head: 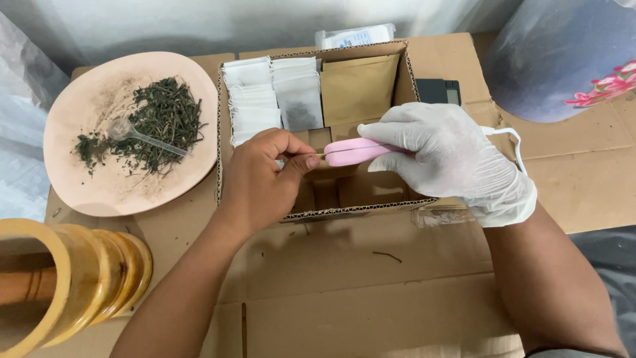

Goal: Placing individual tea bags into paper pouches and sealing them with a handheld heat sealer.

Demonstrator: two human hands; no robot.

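While held out over the open cardboard box [311,126], pink handheld sealer [354,151] lying almost level, long axis running left to right, tip aimed at the left hand [262,182]. Gripped at its right end by the gloved right hand [454,159], fingers wrapped closed around the pink body, thumb beneath. Left hand bare, pinched shut on a small thin thing at the sealer's tip, probably the edge of a tea bag, though too hidden by thumb and forefinger to tell for sure. Meeting point of tip and pinch just above the box's front compartment, between the two hands, a shade nearer the left. Behind that, rows of white filter bags [271,96] standing upright in the back left of the box, brown paper pouches [359,86] in the back right. Well apart to the left, a pink plate [79,185] with dried green herb [162,122] and a clear plastic spoon [142,136] lying on it. Near the lower left corner, a yellow mortar [73,278] tipped on its side. Small black scale [437,91] just beyond the box, all resting on the flattened cardboard covering the table [358,292].
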